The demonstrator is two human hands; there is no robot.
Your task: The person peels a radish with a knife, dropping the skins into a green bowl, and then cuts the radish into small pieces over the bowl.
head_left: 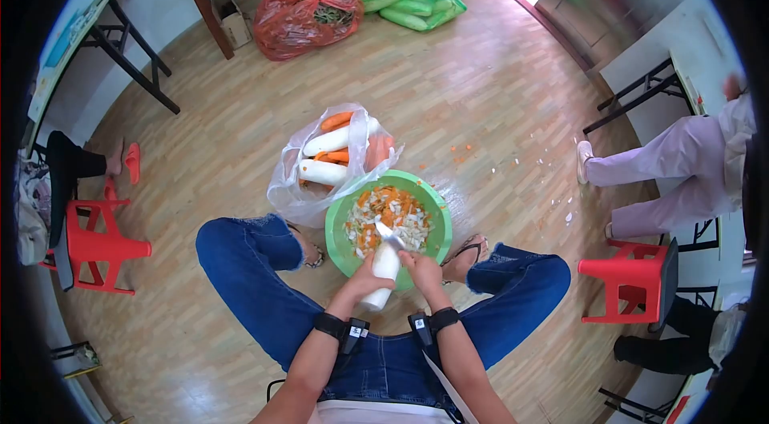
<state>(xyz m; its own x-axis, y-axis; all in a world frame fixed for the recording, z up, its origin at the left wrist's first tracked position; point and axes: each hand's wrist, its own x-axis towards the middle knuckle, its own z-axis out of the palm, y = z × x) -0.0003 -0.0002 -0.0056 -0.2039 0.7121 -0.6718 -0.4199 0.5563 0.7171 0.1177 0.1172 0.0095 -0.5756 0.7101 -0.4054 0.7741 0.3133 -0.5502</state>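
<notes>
A long, white, cylindrical radish [385,264] is held tilted over the near part of a round, light-green plastic basin [441,225], its far end above the contents. The fingers of the left hand [367,280] are wrapped around its lower left side. The fingers of the right hand [423,268] are closed around a knife with a shiny metal blade [389,233], which lies against the radish's far end. Below, the basin holds chopped white and orange pieces [388,212]. Just beyond it to the left, touching the rim, a translucent white plastic bag [290,170] holds whole white radishes and orange carrots. Orange and white scraps [458,158] dot the wood-patterned floor [497,104] to the right. Far off stand bulging red [298,28] and green plastic bags [416,4].
</notes>
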